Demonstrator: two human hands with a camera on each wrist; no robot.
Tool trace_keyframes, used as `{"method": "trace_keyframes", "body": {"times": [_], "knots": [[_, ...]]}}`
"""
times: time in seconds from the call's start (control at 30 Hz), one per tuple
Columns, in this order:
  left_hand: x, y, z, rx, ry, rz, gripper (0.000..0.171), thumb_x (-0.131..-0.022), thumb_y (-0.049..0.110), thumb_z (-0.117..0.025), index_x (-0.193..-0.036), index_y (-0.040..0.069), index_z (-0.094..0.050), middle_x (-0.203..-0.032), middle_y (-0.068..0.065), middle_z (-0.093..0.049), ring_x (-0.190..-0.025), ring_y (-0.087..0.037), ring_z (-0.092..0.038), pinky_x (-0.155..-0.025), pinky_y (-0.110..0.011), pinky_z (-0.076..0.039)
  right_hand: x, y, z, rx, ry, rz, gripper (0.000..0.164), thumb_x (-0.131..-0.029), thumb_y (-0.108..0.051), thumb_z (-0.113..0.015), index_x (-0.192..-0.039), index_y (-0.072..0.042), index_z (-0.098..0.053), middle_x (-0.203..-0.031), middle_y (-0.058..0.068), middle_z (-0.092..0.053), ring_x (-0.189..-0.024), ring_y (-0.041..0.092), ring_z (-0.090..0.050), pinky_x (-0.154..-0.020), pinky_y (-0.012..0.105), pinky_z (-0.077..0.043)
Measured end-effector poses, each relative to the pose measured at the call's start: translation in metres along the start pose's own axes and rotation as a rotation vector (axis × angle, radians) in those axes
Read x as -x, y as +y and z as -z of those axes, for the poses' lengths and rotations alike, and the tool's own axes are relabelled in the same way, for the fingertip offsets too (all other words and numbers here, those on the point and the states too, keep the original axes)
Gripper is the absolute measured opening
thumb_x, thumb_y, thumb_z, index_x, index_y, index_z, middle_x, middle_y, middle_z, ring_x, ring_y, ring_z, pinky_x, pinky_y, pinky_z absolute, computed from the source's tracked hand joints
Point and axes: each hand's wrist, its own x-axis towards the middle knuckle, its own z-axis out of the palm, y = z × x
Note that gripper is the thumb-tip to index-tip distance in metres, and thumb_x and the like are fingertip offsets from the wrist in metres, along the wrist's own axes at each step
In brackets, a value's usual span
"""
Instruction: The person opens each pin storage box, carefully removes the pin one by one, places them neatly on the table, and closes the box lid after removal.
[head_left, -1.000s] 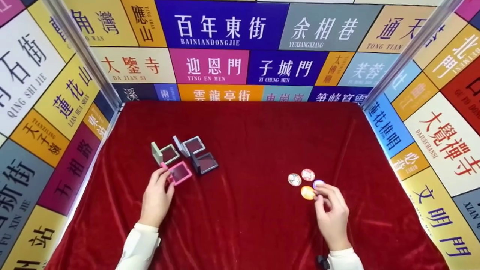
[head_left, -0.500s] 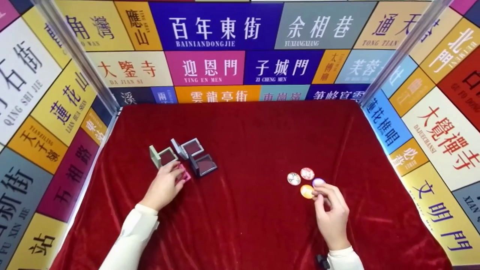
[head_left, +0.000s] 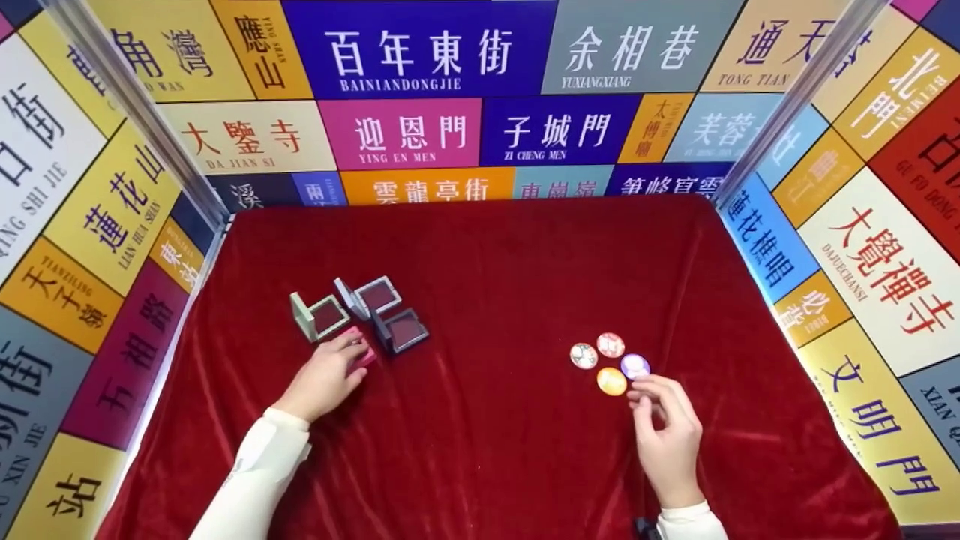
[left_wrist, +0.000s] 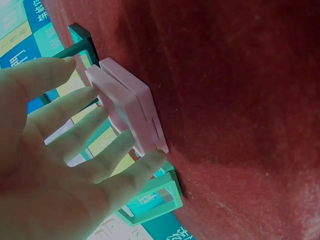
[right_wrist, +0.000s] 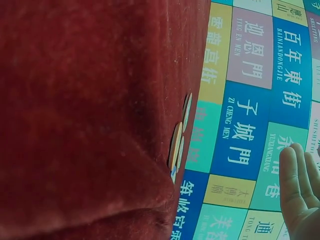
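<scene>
My left hand [head_left: 326, 375] lies over a small pink hinged square case [head_left: 364, 354], fingertips at its lid. In the left wrist view the fingers are extended along the pink case [left_wrist: 131, 102], whose lid is folded down close to the base. Over on the right, my right hand [head_left: 670, 431] hovers with loosely bent fingers and nothing in them. Its fingertips are right by the edge of a purple round disc [head_left: 635, 364]. Beside that lie an orange disc [head_left: 611, 381], a red-and-white disc [head_left: 610, 345] and a white patterned disc [head_left: 583, 355].
Three more hinged cases stand with raised lids behind the pink one: green [head_left: 327, 316], light grey [head_left: 377, 295] and dark blue [head_left: 406, 330]. Red velvet cloth [head_left: 480, 435] covers the table. Printed sign panels [head_left: 405, 133] enclose the back and sides.
The pink case's lid, raised a second ago, has been folded down under my left hand. My right fingers have drawn back slightly from the purple and orange discs. The head view has shifted a little.
</scene>
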Motion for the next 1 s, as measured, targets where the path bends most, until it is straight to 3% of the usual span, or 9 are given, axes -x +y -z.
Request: {"method": "trace_keyframes", "body": {"times": [0.4, 0.63, 0.73, 0.83, 0.93, 1.0], "knots": [[0.001, 0.005, 0.003, -0.023, 0.000, 0.036, 0.042, -0.095, 0.006, -0.080, -0.133, -0.009, -0.071, -0.147, -0.028, -0.061, -0.128, -0.053, -0.058, -0.109, -0.060, -0.048, 0.006, 0.001, -0.008, -0.012, -0.028, -0.020, 0.033, -0.087, 0.033, -0.054, -0.103, 0.011, -0.074, -0.106, 0.030, -0.068, -0.085, 0.036, -0.069, -0.076, 0.025, -0.062], [0.001, 0.009, -0.001, -0.025, 0.033, 0.032, 0.042, -0.095, 0.006, -0.080, -0.133, -0.010, -0.071, -0.148, -0.027, -0.061, -0.134, -0.050, -0.056, -0.110, -0.060, -0.048, 0.009, 0.001, -0.010, -0.025, -0.026, -0.020, 0.033, -0.088, 0.032, -0.054, -0.102, 0.011, -0.074, -0.105, 0.029, -0.068, -0.085, 0.034, -0.069, -0.075, 0.024, -0.061], [0.003, 0.007, 0.000, 0.011, 0.132, 0.031, 0.033, -0.097, 0.003, -0.077, -0.128, -0.008, -0.074, -0.143, -0.023, -0.065, -0.132, -0.045, -0.060, -0.109, -0.056, -0.050, 0.008, 0.001, -0.010, -0.034, -0.016, -0.014, 0.032, -0.088, 0.032, -0.055, -0.102, 0.011, -0.074, -0.104, 0.028, -0.068, -0.084, 0.033, -0.069, -0.075, 0.024, -0.061], [0.005, 0.002, 0.009, 0.035, 0.332, 0.049, 0.026, -0.096, -0.002, -0.072, -0.121, -0.005, -0.076, -0.131, -0.020, -0.070, -0.123, -0.042, -0.064, -0.107, -0.054, -0.050, 0.008, 0.001, -0.011, -0.039, -0.014, -0.006, 0.032, -0.088, 0.032, -0.055, -0.102, 0.011, -0.074, -0.103, 0.028, -0.069, -0.083, 0.032, -0.070, -0.075, 0.024, -0.061], [0.005, -0.009, 0.023, 0.029, 0.515, 0.094, 0.030, -0.095, -0.006, -0.069, -0.125, -0.006, -0.074, -0.131, -0.021, -0.068, -0.122, -0.043, -0.060, -0.108, -0.055, -0.048, 0.009, 0.001, -0.011, -0.036, -0.017, 0.003, 0.032, -0.089, 0.032, -0.055, -0.103, 0.011, -0.075, -0.102, 0.027, -0.069, -0.083, 0.032, -0.071, -0.075, 0.024, -0.061], [0.003, -0.018, 0.030, 0.019, 0.565, 0.127, 0.036, -0.094, -0.007, -0.070, -0.130, -0.007, -0.071, -0.138, -0.023, -0.065, -0.128, -0.044, -0.058, -0.111, -0.057, -0.045, 0.009, 0.001, -0.010, -0.035, -0.014, 0.008, 0.032, -0.089, 0.032, -0.054, -0.103, 0.011, -0.075, -0.101, 0.028, -0.069, -0.082, 0.032, -0.071, -0.075, 0.024, -0.061]]}}
